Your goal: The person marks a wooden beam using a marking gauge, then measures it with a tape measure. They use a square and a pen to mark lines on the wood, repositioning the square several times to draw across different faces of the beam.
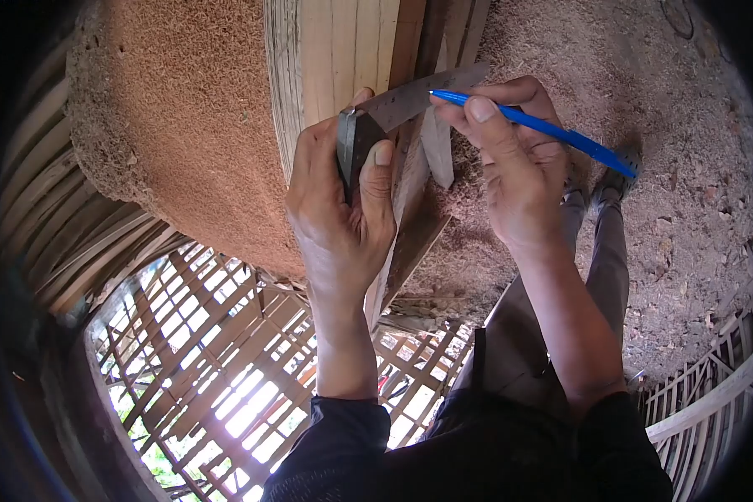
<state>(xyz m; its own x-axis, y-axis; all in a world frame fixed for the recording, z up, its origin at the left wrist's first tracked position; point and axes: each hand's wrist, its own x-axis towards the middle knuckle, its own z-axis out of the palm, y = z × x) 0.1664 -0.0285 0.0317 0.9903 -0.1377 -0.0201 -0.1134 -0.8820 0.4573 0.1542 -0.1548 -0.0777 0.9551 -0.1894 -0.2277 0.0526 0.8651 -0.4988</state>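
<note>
My left hand (335, 226) grips the dark handle of a try square (406, 102), thumb on one side and fingers wrapped round the other. Its thin grey metal blade reaches to the right, past the edge of the pale wooden boards (347, 50). In my right hand (519, 180) a blue pen (552, 130) is pinched between thumb and fingers. The pen's tip points left and overlaps the middle of the blade in this view. Both hands are close together, over the near end of the boards.
A broad heap of brown sawdust or shavings (201, 109) lies to the left of the boards. Wood offcuts (437, 146) stick out below them. The dusty ground (686, 167) spreads to the right, near my feet. A slatted lattice wall (217, 351) lets in bright light.
</note>
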